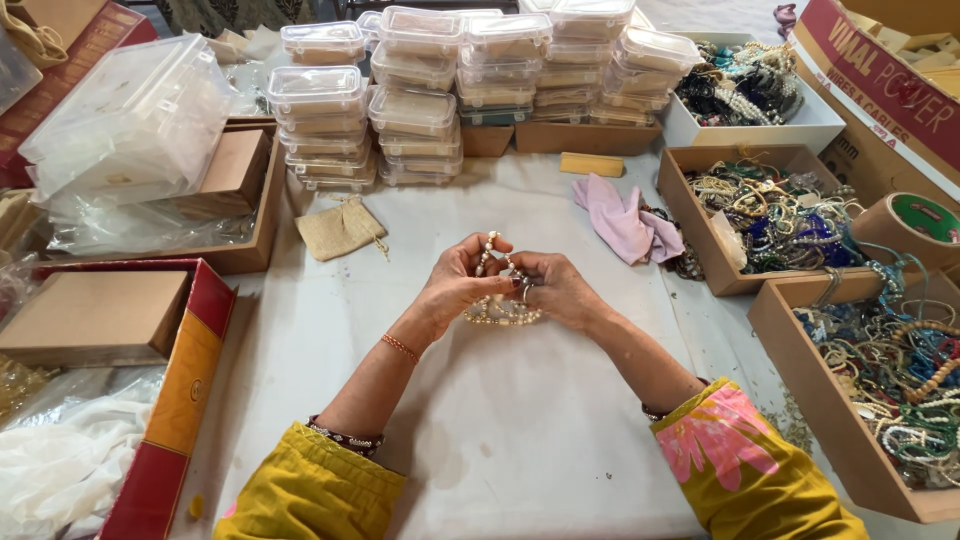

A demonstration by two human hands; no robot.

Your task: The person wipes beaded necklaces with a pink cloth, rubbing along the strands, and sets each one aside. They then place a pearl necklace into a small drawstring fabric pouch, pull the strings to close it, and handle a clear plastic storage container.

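The desk [520, 430] was covered with a pale grey cloth, and boxes stood around it on all sides. At the far side were stacks of clear plastic boxes [450, 90] with lids. At the right, three open trays held mixed bead jewellery: a white tray [800, 125] far, a cardboard tray [690, 215] in the middle and another cardboard tray [800, 360] near. A pink cloth [620, 220] lay just beside the middle tray. A small beige pouch [342, 228] lay left of the centre, and a red box [185, 390] stood at the near left.

In the centre, above the cloth, the left hand [455, 285] and the right hand [555, 290] were close together. Both hands had fingers closed around a pearl necklace [500, 312]; its loop hung between them, and one end rose above the fingers.
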